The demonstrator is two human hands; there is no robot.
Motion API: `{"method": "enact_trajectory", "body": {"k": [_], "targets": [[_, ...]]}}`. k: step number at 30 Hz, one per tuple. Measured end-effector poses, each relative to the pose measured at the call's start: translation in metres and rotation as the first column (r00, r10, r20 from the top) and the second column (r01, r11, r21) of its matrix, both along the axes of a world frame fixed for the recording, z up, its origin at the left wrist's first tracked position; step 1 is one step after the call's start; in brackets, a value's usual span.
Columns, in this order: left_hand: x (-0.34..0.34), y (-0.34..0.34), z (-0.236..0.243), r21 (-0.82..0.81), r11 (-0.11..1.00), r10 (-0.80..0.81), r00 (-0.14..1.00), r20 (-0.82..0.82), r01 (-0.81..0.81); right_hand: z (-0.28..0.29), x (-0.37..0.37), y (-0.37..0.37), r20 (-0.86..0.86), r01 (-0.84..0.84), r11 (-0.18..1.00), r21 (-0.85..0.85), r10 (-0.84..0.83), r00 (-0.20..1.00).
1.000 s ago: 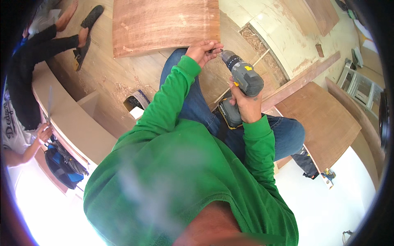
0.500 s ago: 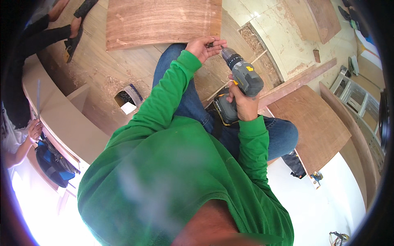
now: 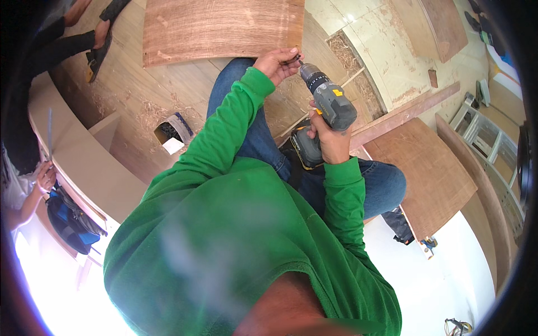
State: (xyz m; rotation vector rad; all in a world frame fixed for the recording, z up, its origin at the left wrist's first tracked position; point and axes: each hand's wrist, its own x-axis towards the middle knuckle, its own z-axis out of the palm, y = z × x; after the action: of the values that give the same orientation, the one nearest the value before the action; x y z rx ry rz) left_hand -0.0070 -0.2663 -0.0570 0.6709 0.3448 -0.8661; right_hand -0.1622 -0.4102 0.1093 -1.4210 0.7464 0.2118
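The wooden floor (image 3: pixel 196 84), strewn with shavings, runs under the person, who sits with bent legs in a green top (image 3: pixel 224 224) and blue jeans (image 3: pixel 232 112). Ahead, a reddish panel (image 3: pixel 224 28) lies beyond the left knee. At the left a tan curved board (image 3: pixel 84 145) stretches past a co-worker, whose hand (image 3: pixel 46 176) holds a long thin strip (image 3: pixel 50 131). By the right knee lies a brown sheet (image 3: pixel 423 173), with a narrow plank (image 3: pixel 417 112) just beyond it and a metal ladder (image 3: pixel 487 137) farther right. A dark bag with blue patches (image 3: pixel 70 221) sits near the co-worker's hand.

The grey and black drill (image 3: pixel 330 103) is upheld in front of the right thigh, its nose angled forward and left, toward the left hand. The right hand (image 3: pixel 333 140) is wrapped closed around the drill's grip. The left hand (image 3: pixel 277 66) is nearly closed, thumb and fingers pinching a dark piece just at the drill's nose. An open box (image 3: pixel 182 127) with dark contents stands on the floor left of the left knee. Smallest is the dark piece (image 3: pixel 298 57) itself, too tiny to identify; whether it touches the drill cannot be told.
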Motion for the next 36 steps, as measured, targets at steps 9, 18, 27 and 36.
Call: {"method": "enact_trajectory", "body": {"k": [9, 18, 27, 36], "targets": [[-0.002, -0.002, -0.003, -0.066, 0.997, 0.031, 0.996, -0.083, -0.037, -0.001, 0.003, 0.0, 0.013, 0.009, 1.0, 0.009, -0.009, 1.0], [-0.007, -0.006, -0.015, -0.069, 0.997, 0.027, 0.993, -0.118, -0.036, -0.015, 0.004, -0.004, -0.01, 0.012, 1.0, -0.016, -0.013, 1.0], [-0.022, -0.022, -0.026, -0.036, 0.998, 0.04, 0.969, -0.243, -0.05, -0.041, -0.005, -0.008, -0.016, -0.226, 0.886, -0.406, 0.241, 0.971], [-0.03, -0.025, -0.01, -0.017, 0.995, 0.078, 0.9, -0.428, -0.094, -0.016, 0.024, -0.013, -0.108, -0.288, 0.87, -0.4, 0.268, 0.957]]}}
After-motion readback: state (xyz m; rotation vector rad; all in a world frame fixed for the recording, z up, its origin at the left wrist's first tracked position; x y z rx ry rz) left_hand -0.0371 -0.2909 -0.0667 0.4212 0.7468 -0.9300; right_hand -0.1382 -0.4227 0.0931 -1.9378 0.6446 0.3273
